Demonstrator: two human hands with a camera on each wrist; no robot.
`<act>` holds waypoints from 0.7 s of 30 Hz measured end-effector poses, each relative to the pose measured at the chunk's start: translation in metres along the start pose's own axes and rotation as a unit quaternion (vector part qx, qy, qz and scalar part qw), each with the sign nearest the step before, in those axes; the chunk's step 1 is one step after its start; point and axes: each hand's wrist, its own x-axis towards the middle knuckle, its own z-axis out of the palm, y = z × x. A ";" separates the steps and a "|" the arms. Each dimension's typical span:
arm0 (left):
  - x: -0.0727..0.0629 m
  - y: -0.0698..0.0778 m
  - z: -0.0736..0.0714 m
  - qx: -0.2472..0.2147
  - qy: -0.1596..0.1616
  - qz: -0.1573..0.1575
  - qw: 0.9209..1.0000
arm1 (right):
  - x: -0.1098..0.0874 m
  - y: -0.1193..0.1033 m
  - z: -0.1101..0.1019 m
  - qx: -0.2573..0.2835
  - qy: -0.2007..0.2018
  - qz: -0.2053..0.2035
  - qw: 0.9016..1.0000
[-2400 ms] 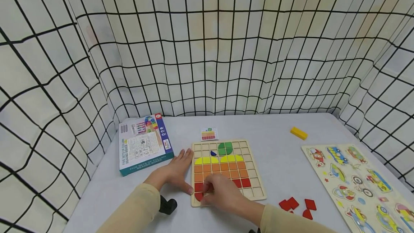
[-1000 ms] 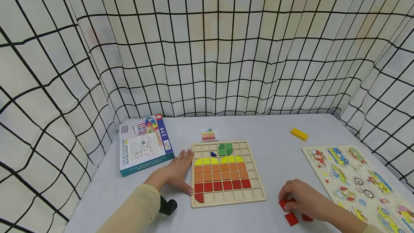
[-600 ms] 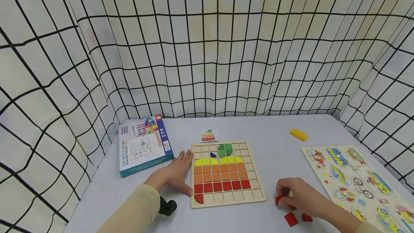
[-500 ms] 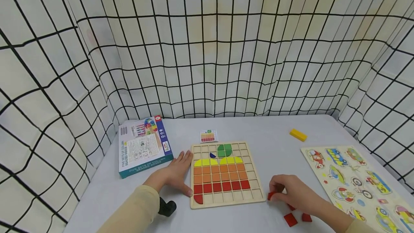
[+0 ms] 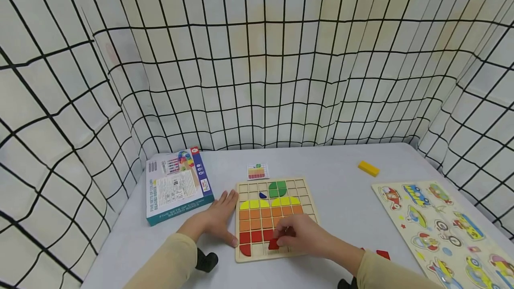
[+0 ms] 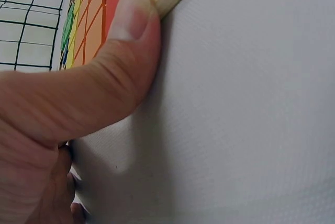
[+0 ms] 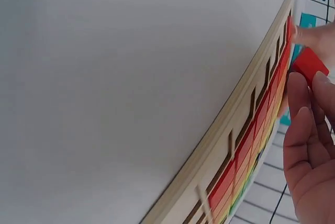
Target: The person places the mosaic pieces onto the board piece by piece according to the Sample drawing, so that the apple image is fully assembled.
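A wooden grid board (image 5: 309, 208) lies on the white table, partly filled with green, blue, yellow, orange and red tiles. Over its front row, my right hand (image 5: 299, 235) pinches a red tile (image 5: 273, 244) between thumb and fingertips; the right wrist view shows this red tile (image 7: 310, 64) tilted above the board. A red quarter-round tile (image 5: 245, 249) sits in the front left cell. My left hand (image 5: 214, 220) rests on the table with fingers spread, its thumb (image 6: 131, 20) against the board's left edge. The right hand hides some of the red row.
More red tiles (image 5: 383, 254) lie right of the board, partly behind the right forearm. A boxed toy (image 5: 178, 186) stands at left, a small pattern card (image 5: 257, 171) behind the board. A yellow block (image 5: 368, 168) and a picture puzzle (image 5: 441, 244) are at right. Black netting surrounds the table.
The right hand left the board, picked a red tile from the pile on the right, and has carried it left over the board's front row. The left hand has stayed put.
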 end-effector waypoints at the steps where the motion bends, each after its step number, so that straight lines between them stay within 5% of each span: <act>1: 0.000 0.000 0.000 -0.001 0.000 0.000 1.000 | 0.004 -0.003 0.003 -0.006 -0.002 0.001 1.000; 21: 0.002 -0.002 0.003 -0.008 0.000 -0.009 1.000 | 0.032 -0.024 0.031 -0.121 -0.014 0.021 0.992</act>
